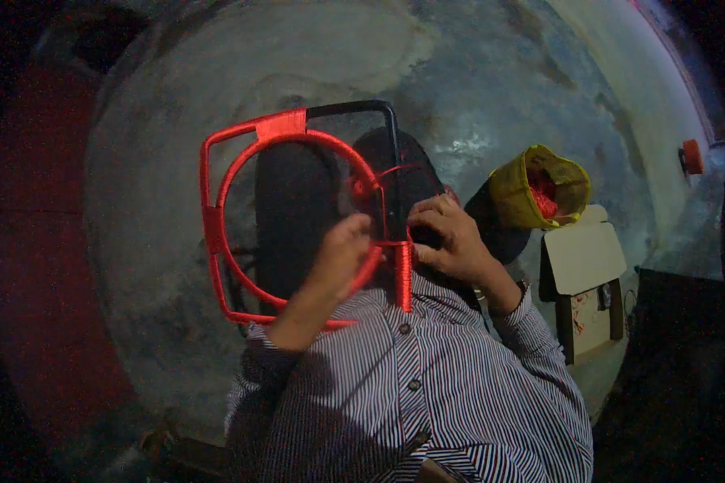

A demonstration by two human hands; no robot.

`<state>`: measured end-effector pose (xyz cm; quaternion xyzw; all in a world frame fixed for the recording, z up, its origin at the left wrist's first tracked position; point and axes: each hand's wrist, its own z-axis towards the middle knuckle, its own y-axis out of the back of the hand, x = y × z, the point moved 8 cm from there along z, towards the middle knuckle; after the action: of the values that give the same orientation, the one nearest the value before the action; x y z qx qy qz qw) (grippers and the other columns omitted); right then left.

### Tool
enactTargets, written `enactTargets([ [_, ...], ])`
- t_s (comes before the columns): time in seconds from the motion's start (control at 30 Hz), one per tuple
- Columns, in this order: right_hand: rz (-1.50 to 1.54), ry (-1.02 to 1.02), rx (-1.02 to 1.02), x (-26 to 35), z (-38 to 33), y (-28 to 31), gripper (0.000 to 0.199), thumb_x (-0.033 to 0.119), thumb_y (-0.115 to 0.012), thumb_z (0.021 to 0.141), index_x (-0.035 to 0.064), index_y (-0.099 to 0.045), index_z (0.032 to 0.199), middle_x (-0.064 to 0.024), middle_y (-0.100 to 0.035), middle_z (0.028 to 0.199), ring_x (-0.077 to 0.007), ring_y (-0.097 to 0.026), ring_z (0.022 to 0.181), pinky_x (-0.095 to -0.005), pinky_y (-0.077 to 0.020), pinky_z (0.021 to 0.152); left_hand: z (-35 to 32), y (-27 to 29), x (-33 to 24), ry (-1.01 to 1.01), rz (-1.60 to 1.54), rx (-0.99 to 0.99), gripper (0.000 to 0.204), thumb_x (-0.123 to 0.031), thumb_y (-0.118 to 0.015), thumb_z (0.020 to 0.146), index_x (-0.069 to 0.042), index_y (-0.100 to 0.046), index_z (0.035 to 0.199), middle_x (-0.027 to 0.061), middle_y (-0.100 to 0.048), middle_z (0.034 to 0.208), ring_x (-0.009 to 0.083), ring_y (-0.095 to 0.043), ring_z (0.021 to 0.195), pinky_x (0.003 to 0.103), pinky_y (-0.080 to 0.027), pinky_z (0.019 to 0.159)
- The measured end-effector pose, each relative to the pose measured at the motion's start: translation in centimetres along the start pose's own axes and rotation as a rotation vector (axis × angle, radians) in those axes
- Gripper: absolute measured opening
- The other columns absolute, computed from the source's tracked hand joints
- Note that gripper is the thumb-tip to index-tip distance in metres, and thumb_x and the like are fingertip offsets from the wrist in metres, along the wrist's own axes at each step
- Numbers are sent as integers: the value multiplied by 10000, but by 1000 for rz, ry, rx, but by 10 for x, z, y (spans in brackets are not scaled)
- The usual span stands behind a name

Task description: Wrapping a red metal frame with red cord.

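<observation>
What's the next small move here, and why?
Probably lay one more turn of red cord just above the wrapped stretch on the frame's right side. That side is wound below but bare black above, and the right hand sits near the boundary. The left hand is blurred, so its grip is unclear.
</observation>
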<state>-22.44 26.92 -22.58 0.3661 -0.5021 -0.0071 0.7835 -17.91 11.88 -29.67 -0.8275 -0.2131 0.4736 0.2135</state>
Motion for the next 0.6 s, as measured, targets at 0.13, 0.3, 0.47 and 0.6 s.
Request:
enactTargets([
  [0.13,-145,15,-6,12,2,-3,278,251,-674,681,68,-580,869,-106,-576,968,-294,-540,926,-378,-440,791,1,-3,-4,5,40,19,170,20,-454,813,-3,-517,969,72,-596,896,154,-613,756,286,-543,687],
  [0.3,-36,-94,-113,-3,-5,2,221,208,-649,667,45,-542,772,-109,-588,984,-283,-543,933,-367,-426,813,-5,-13,-8,59,-34,-4,164,32,-443,813,-18,-519,949,74,-597,895,154,-612,749,295,-543,684],
  [0.47,683,-24,-250,-6,-18,65,188,210,-592,646,55,-486,656,-154,-602,980,-277,-548,928,-406,-399,844,-2,-3,-3,63,27,3,193,23,-447,804,-21,-507,982,82,-597,890,156,-608,702,281,-537,643],
  [0.6,1360,211,68,27,-49,96,204,272,-525,730,99,-453,649,-127,-592,784,-230,-548,833,-394,-400,716,-1,-8,-4,36,-35,59,273,2,-452,799,-6,-479,1071,93,-597,887,166,-605,659,267,-531,589],
])
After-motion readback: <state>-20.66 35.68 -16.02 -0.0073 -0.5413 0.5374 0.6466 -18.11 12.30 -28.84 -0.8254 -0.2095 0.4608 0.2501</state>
